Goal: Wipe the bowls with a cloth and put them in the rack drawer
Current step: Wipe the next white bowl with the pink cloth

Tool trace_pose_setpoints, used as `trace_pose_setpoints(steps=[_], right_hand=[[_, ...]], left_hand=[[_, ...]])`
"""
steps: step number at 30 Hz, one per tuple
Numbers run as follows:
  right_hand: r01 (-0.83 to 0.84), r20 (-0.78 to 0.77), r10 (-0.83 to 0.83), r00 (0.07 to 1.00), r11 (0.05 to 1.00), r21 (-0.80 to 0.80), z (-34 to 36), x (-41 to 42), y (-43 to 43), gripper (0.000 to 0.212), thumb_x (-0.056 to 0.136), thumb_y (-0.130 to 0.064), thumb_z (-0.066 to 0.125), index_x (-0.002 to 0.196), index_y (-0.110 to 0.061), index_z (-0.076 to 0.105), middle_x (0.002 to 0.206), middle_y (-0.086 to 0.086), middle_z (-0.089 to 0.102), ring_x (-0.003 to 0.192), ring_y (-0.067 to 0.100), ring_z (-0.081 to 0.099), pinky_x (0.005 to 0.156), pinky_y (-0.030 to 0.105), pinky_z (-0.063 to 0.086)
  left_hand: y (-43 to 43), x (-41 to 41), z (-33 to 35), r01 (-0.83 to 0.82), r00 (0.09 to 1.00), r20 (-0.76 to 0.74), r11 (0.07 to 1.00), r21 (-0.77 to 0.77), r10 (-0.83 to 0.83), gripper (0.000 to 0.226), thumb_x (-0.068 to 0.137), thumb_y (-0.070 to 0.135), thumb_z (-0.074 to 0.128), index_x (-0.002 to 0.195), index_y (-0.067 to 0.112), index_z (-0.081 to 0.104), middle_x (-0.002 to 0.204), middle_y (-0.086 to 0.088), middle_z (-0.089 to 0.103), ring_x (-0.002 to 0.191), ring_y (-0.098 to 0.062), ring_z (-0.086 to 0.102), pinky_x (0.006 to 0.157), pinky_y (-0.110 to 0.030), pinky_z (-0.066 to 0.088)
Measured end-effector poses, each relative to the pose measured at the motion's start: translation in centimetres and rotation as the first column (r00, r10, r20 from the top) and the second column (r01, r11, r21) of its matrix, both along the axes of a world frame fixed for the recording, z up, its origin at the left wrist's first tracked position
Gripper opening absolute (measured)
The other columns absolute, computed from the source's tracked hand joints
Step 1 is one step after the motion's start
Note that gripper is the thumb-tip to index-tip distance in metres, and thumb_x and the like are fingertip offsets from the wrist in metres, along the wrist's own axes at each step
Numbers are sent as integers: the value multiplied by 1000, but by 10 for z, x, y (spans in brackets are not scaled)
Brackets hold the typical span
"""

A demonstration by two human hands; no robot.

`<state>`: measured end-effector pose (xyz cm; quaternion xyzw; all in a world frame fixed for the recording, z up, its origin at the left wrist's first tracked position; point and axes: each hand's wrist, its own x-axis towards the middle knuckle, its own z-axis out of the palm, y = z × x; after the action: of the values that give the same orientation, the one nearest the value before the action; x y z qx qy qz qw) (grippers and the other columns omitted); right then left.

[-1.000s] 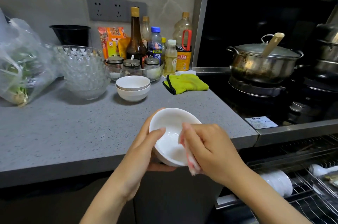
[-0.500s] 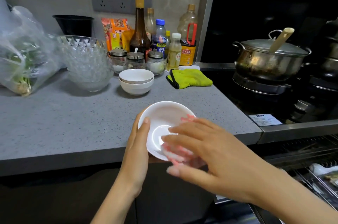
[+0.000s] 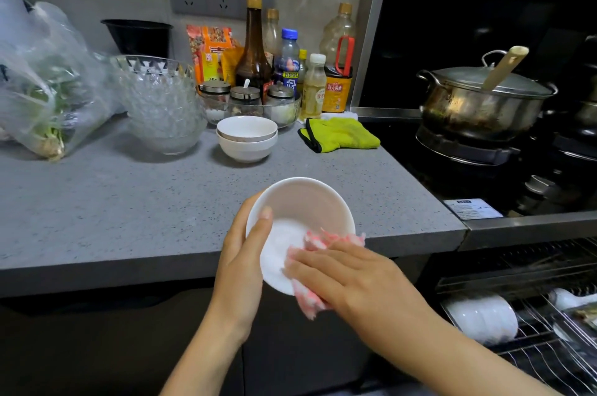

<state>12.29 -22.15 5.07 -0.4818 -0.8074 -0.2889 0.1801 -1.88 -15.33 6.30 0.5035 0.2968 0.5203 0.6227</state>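
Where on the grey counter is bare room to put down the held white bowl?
Widest: the front of the grey speckled counter, bordered by the clear plastic bag of greens, the stacked glass bowls and the front edge. Smaller: between the two stacked white bowls, the yellow-green cloth and the stove. Crowded: the back, with bottles and jars.

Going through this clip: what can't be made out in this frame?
Head view, the only one:
White bowl: its outside and base, hidden by the left hand, the cloth and the right hand.
Rack drawer: cut off by the right and bottom edges; its white dishes cannot be counted.
Pot: contents hidden by its lid.
Bottle labels: too small to read.
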Motion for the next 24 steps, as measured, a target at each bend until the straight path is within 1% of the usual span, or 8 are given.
trace_pose_setpoints(steps=[4, 7, 9, 12, 14, 17, 21, 24], right_hand=[[28, -53, -27, 998, 999, 24, 4, -7, 7, 26, 80, -13, 63, 104, -14, 73, 107, -2, 72, 89, 14, 70, 85, 28, 52], [87, -230, -91, 969, 996, -29, 0, -24, 13, 49, 61, -7, 82, 106, -21, 71, 102, -10, 72, 73, 10, 68, 65, 25, 55], [57, -231, -59, 971, 998, -16, -4, -25, 16, 52, 63, -8, 82, 112, -19, 69, 111, -6, 71, 81, 12, 70, 70, 25, 55], [-53, -109, 54, 993, 999, 13, 0, -9, 18, 21, 82, -15, 63, 100, -15, 73, 108, -1, 72, 94, 16, 69, 94, 28, 46], [-46, -29, 47, 998, 998, 49, 5, 1, 20, 19, 82, -13, 60, 93, -14, 75, 104, -1, 73, 95, 15, 69, 97, 28, 42], [2, -65, 3, 998, 997, 77, 8, -7, 22, 18, 77, -13, 62, 89, -16, 75, 98, -3, 74, 89, 13, 70, 94, 26, 44], [26, -201, -12, 980, 997, 66, 1, -19, 26, 27, 68, -12, 72, 94, -18, 75, 98, -5, 74, 83, 13, 71, 73, 23, 51], [-20, -78, 29, 997, 994, 108, 2, -5, 27, 21, 83, -15, 63, 100, -13, 75, 109, 2, 72, 98, 16, 69, 95, 29, 45]], left_hand=[[-2, 3, -3, 51, 997, 61, 997, -64, -47, 41, 73, 35, 66, 113, 26, 64, 108, -3, 71, 105, -21, 66, 90, -40, 51], [-7, 12, -4, 72, 992, 117, 989, -131, -57, 46, 74, 38, 61, 117, 22, 61, 109, -10, 71, 95, -24, 70, 67, -35, 56], [-3, 8, -2, 36, 995, 98, 992, -120, -24, 44, 75, 44, 56, 113, 24, 63, 107, -8, 71, 96, -25, 69, 70, -39, 58], [10, -9, 6, 36, 999, -37, 999, 18, -36, 35, 80, 46, 59, 109, 28, 66, 107, -1, 71, 106, -22, 65, 96, -45, 49], [15, -14, 7, 105, 991, -88, 991, 82, -98, 32, 83, 41, 59, 113, 30, 64, 109, 3, 70, 107, -17, 64, 94, -36, 50], [12, -5, 3, 90, 996, 1, 993, 79, -90, 42, 77, 28, 70, 117, 33, 60, 110, 5, 70, 104, -13, 65, 81, -25, 54], [7, 9, -4, 41, 994, 106, 999, 16, -42, 34, 79, 29, 65, 113, 32, 61, 105, 3, 71, 104, -20, 67, 80, -32, 53], [19, -3, 4, 63, 998, -16, 985, 161, -61, 25, 86, 36, 58, 110, 34, 62, 107, 9, 70, 105, -11, 64, 83, -23, 50]])
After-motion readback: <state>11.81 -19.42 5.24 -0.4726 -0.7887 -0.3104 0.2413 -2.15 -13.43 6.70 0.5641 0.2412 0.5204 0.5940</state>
